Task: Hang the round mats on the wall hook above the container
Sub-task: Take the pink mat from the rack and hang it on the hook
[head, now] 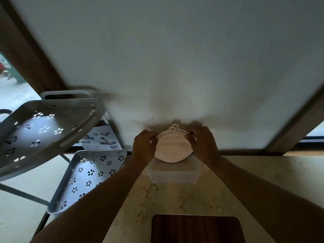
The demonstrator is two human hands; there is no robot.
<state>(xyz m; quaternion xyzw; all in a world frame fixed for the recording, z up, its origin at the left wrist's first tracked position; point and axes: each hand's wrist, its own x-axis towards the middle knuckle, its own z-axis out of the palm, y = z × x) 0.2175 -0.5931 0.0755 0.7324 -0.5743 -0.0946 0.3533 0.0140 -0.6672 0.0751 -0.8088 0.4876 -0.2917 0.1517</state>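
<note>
Where the counter [245, 181] begins nearest the camera, a dark wooden board [196, 228] lies below the grip. Beyond it, just under the hands, sits a clear lidded container [175, 174]. Above that, the left hand [143, 146] and right hand [204, 144] each pinch one side of the round mat [172, 149], held flat against the white wall [175, 58]. It is pale, almost white, with the raised word "Exquisite" arched across its top and a small loop tab [173, 128] above the fingers. Left of the grip stand perforated grey shelf trays [43, 130] and a printed box [101, 139], its lettering unreadable.
</note>
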